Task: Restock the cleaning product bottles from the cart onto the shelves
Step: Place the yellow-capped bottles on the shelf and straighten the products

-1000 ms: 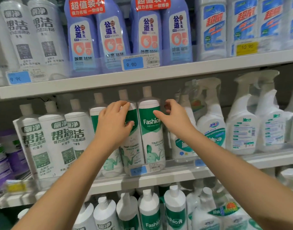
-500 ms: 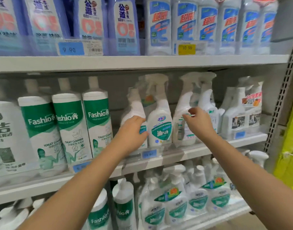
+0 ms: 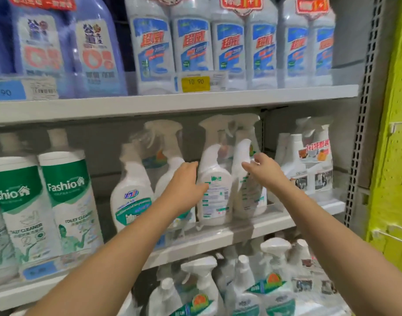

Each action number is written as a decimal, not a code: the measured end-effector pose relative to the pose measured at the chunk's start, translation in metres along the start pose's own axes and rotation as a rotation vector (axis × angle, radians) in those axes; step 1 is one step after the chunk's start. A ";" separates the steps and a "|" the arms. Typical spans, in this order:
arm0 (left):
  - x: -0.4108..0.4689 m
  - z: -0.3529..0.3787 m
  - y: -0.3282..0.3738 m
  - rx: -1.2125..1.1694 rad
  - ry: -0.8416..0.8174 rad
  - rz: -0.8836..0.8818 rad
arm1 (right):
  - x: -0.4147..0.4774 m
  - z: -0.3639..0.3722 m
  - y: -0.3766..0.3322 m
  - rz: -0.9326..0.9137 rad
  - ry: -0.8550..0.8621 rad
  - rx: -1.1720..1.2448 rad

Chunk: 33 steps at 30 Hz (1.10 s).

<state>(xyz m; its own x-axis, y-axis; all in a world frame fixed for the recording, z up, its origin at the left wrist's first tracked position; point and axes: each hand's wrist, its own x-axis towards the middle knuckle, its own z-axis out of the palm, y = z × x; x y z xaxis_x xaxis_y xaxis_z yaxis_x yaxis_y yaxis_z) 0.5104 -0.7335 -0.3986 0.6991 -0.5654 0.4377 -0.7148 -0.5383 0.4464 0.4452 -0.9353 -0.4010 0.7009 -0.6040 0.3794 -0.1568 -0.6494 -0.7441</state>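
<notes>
After both move right, left hand (image 3: 184, 182) and right hand (image 3: 265, 167), grips loosely spread, flank an upright spray bottle (image 3: 215, 192), nozzle leftward

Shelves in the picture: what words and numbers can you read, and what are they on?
"Fashio": green-and-white bottle, middle shelf.
"TOILET CLEANER": same bottle, lower down.
"10 90": yellow price tag, top shelf edge.
"90": blue price tag, cut off at the left edge.
Too blurred to read: red characters on the top-shelf white bottles, the label on the spray bottle, all small print.
</notes>
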 end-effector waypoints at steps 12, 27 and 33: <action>0.050 0.038 0.011 -0.035 0.056 -0.170 | 0.042 0.010 0.015 -0.121 -0.040 0.201; 0.024 0.023 0.010 -0.227 0.116 -0.013 | 0.011 -0.021 0.005 -0.263 -0.057 0.429; 0.010 0.008 0.027 -0.394 0.173 0.072 | 0.001 -0.043 -0.008 -0.314 -0.013 0.475</action>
<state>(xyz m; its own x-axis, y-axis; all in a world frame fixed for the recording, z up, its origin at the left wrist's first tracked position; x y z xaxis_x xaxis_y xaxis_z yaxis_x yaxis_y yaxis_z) 0.4979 -0.7585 -0.3885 0.6639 -0.4616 0.5884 -0.7247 -0.2028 0.6586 0.4177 -0.9507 -0.3710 0.6724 -0.4076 0.6179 0.3889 -0.5158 -0.7633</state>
